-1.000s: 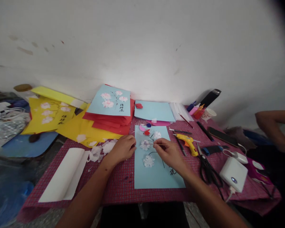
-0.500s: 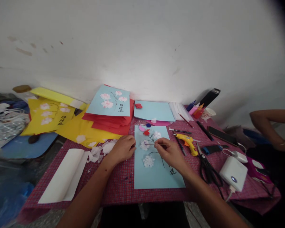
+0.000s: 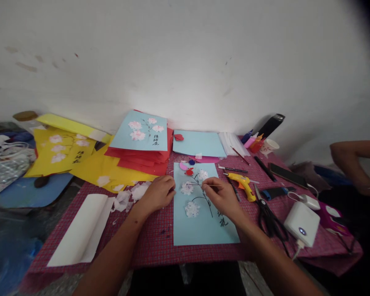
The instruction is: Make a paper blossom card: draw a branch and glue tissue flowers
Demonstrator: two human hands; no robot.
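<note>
A light blue sheet of card (image 3: 193,232) lies on the table, with white paper flowers (image 3: 192,209), dark painted stems and black written characters. My right hand (image 3: 220,195) pinches a thin stick (image 3: 200,184) over the card. The stick points left, its tip at the middle-left flower (image 3: 186,188), which has small dark dots. My left hand (image 3: 160,191) rests with curled fingers at the card's left edge, and nothing shows in it. Beside that hand lie white paper scraps (image 3: 122,200). Dabs of red paint (image 3: 189,172) and dark blue paint (image 3: 191,162) sit by the card's top edge.
Finished flower cards (image 3: 148,142) top a red stack at the back left. A folded white sheet (image 3: 80,230) lies at left. To the right are a yellow glue gun (image 3: 243,183), black scissors (image 3: 269,220), a white power bank (image 3: 302,224) and paint bottles (image 3: 257,144). Another person's arm (image 3: 354,164) shows far right.
My right hand has shifted up slightly with the stick, and more of the painted stem shows below it. My left hand stays in place. The view has moved a little.
</note>
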